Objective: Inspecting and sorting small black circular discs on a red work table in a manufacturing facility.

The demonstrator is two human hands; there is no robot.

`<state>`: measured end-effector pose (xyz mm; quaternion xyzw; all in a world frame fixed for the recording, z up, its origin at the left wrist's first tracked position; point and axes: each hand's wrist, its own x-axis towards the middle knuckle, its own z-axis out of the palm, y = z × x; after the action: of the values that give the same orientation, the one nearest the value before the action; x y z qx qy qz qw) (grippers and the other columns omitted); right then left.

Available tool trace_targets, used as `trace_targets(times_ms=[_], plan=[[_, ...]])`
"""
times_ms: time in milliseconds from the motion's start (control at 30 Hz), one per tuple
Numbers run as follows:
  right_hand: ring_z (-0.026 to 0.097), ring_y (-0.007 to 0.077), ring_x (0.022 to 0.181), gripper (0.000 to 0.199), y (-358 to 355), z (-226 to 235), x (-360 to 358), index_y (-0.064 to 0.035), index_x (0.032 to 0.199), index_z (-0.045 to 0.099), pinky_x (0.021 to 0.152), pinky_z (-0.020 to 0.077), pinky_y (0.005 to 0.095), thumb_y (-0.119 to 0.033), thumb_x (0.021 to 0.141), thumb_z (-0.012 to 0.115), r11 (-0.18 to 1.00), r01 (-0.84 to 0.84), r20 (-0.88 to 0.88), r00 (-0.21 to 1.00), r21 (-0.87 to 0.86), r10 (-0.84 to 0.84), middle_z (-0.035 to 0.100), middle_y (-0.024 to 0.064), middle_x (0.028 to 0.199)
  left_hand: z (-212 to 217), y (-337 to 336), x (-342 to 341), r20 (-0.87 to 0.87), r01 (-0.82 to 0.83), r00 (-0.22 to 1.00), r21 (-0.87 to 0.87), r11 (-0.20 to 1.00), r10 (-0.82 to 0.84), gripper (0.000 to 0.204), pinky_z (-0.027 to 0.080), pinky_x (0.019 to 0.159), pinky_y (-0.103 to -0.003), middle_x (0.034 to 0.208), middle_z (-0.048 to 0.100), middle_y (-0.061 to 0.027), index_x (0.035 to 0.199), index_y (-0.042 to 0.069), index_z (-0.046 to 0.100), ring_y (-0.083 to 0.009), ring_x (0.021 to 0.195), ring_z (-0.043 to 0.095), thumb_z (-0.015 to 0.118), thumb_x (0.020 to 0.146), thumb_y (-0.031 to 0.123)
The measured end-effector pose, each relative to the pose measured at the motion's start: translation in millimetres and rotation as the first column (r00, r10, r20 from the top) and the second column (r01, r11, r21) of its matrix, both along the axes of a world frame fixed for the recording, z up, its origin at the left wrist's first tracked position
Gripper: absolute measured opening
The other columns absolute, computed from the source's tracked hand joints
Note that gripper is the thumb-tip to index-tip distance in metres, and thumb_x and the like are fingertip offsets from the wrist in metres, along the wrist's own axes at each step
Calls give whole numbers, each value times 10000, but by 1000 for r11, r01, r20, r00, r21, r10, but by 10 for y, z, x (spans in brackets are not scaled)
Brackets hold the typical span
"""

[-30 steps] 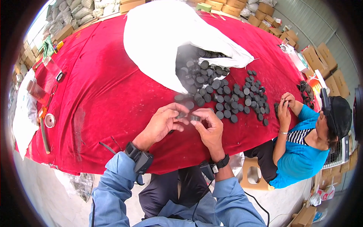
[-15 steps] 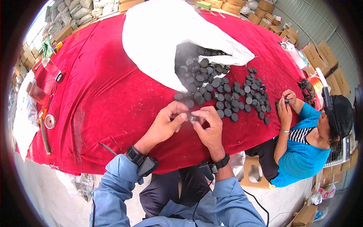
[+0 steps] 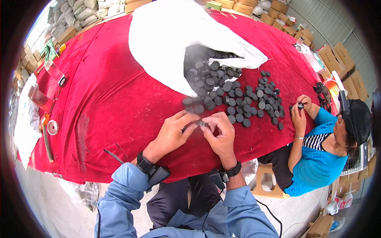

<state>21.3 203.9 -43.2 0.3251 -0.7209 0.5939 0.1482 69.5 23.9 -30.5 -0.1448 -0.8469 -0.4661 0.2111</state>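
Observation:
Between my two hands, just above the near side of the table, is a small round black cap [image 3: 202, 123]. My right hand [image 3: 222, 137] grips it between thumb and fingertips. My left hand [image 3: 171, 133] is closed in a pinch at its left edge, thumb against fingers; the fingers partly hide the cap. Just beyond my hands lies a heap of similar black caps [image 3: 239, 92], spreading to the right. They spill from the mouth of a large white woven sack [image 3: 158, 47], with more caps inside it.
A red cloth [image 3: 107, 99] covers the table. At its left are clear plastic containers [image 3: 39, 98], a white ring-shaped part [image 3: 52, 127] and a hammer-like tool [image 3: 47, 139]. A co-worker [image 3: 317, 154] sits at the right, handling another black cap [image 3: 300, 106]. Cartons [image 3: 337, 59] stand behind.
My left hand has moved right and closed in on the cap, its fingers now meeting my right hand. The co-worker's hands have turned their cap slightly.

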Motion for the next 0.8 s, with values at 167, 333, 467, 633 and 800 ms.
trace_targets(times_ms=[167, 333, 467, 633, 800], plan=[[526, 103, 643, 294, -17, 29, 23, -36, 995, 671, 641, 457, 257, 85, 732, 724, 998, -55, 4, 998, -10, 55, 602, 40, 865, -47, -9, -1, 1, 9, 1000, -50, 999, -9, 261, 553, 733, -376, 960, 669, -155, 1078, 19, 675, -315, 850, 681, 696, 822, -28], [542, 107, 687, 304, -27, 5, 62, -37, 1016, 664, 672, 469, 259, 68, 739, 734, 976, -86, 214, 968, -198, 129, 605, 49, 886, 6, 4, 2, 47, 31, 998, 41, 999, -33, 301, 537, 696, -329, 927, 680, -137, 1099, 32, 686, -266, 831, 681, 680, 811, -58], [560, 120, 717, 302, -2, -8, 14, -41, 1006, 667, 685, 471, 260, 57, 733, 748, 991, -62, 107, 991, -116, 74, 620, 64, 922, -15, 7, -20, -21, 83, 996, 141, 986, -81, 319, 522, 684, -302, 928, 691, -116, 1111, 39, 691, -219, 815, 675, 677, 810, -65], [567, 132, 718, 301, 11, 0, -2, -43, 994, 667, 676, 476, 269, 54, 724, 756, 998, -56, -17, 998, -40, 56, 638, 75, 950, -92, 3, -39, -2, 73, 997, 98, 992, -73, 320, 508, 668, -275, 933, 690, -93, 1119, 42, 690, -179, 779, 659, 702, 813, -54], [563, 125, 693, 282, -3, 56, 16, -37, 973, 660, 635, 478, 267, 77, 726, 737, 1000, 10, -23, 1000, -28, -10, 651, 77, 964, 30, 23, -2, 78, 21, 996, 141, 990, -32, 312, 502, 653, -260, 953, 676, -89, 1105, 50, 696, -141, 734, 628, 728, 808, -40]])
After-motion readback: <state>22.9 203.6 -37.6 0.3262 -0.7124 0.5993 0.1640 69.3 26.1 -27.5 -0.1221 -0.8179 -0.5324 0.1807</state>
